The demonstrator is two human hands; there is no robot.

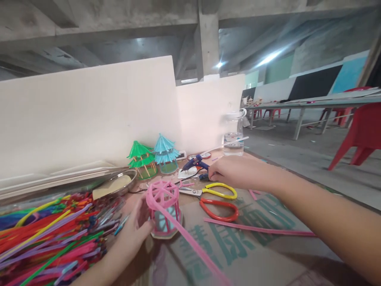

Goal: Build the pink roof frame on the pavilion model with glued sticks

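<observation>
The pink frame [163, 194] stands on its flat base at the near edge of the work area, and the left hand [137, 227] grips its left side, thumb against the lower part, other fingers wrapped round behind. The right hand [230, 171] reaches to the handle end of the blue glue gun [195, 161], fingers curled downward; whether they have closed on it I cannot tell.

From the frame's top rim a long pink strip [193, 244] runs loose toward the near edge. This looks like the step of fixing that strip round the rim, with glue wanted. The next move probably calls for a firm hold on the gun, its nozzle clear of the left fingers, while the frame stays steady.

Just beyond the frame lie the scissors [196, 192], with a second pink strip [258, 229] on the cardboard [256, 270]. Farther back stand a green model [141, 157] and a blue model [164, 150].
</observation>
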